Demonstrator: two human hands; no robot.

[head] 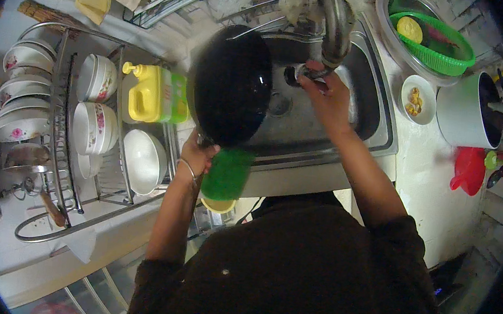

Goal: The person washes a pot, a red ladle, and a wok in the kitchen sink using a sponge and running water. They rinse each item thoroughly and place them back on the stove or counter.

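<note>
My left hand [197, 154] grips the near edge of a black pan [233, 82], which is tilted over the left side of the stainless steel sink [369, 109]. A green scouring pad or cloth [227, 173] hangs just right of that hand; whether the fingers hold it too, I cannot tell. My right hand [326, 91] is at the end of the metal faucet [336, 26], its fingers closed around the dark-tipped spout end [294, 76]. Beneath them the sink's drain [280, 104] shows.
On the left stands a metal dish rack [55, 138] with stacked floral bowls [95, 128], beside a yellow soap pump bottle [146, 94]. At right are a white bowl with food bits [418, 100], a green basket [442, 57], a white container [460, 113] and a red plastic item [469, 171].
</note>
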